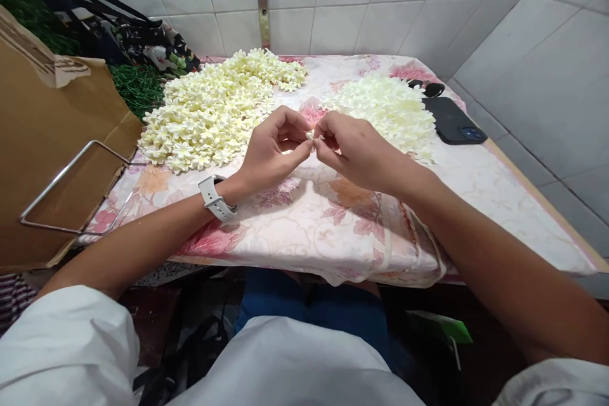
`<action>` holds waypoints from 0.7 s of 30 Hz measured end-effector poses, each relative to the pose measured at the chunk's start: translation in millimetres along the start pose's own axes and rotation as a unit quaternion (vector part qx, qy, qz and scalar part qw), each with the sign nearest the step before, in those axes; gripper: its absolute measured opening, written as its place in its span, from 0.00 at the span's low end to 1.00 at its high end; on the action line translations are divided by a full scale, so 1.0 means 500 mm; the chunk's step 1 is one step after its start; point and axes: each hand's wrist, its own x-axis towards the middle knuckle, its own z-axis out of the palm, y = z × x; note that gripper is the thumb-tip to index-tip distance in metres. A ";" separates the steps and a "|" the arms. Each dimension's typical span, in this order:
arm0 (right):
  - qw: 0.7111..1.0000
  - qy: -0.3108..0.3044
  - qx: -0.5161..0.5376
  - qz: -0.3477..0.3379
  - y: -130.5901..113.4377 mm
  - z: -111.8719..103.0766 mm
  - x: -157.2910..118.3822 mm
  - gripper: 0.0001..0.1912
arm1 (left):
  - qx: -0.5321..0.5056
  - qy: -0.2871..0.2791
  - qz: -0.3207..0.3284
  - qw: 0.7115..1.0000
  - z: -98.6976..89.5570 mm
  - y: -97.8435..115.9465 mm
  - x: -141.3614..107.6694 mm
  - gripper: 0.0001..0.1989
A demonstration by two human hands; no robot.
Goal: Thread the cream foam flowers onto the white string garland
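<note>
Both hands meet over the table, their fingertips pinched together on a small artificial flower (311, 136) of pale cream colour. My left hand (276, 147), with a white watch (215, 196) at its wrist, holds it between thumb and fingers. From the other side my right hand (354, 147) pinches the same small piece. Fingertips cover most of it, so its exact shape is hidden. A large heap of cream-yellow artificial flowers (209, 114) lies beyond my left hand. Behind my right hand is a looser pile of whiter petals (387, 104).
A floral tablecloth (285, 228) covers the table against a tiled wall (342, 6). At right lie a dark phone (454, 120) and sunglasses (432, 89). A cardboard box (61, 139), a metal wire stand (61, 177), green artificial stems (136, 85) and a floral bag (162, 51) crowd the left.
</note>
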 end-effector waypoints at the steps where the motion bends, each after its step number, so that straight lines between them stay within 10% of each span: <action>1: 1.000 -0.006 0.002 0.015 -0.001 0.003 0.001 0.08 | 0.005 -0.002 -0.004 1.000 0.002 0.002 -0.002 0.11; 13: 0.997 -0.004 0.073 0.021 -0.005 -0.001 0.005 0.08 | 0.037 0.007 -0.059 0.998 -0.002 0.022 -0.004 0.09; 21: 0.986 0.120 0.053 0.106 0.040 -0.065 0.025 0.06 | -0.030 0.034 -0.144 0.988 -0.003 0.026 0.004 0.11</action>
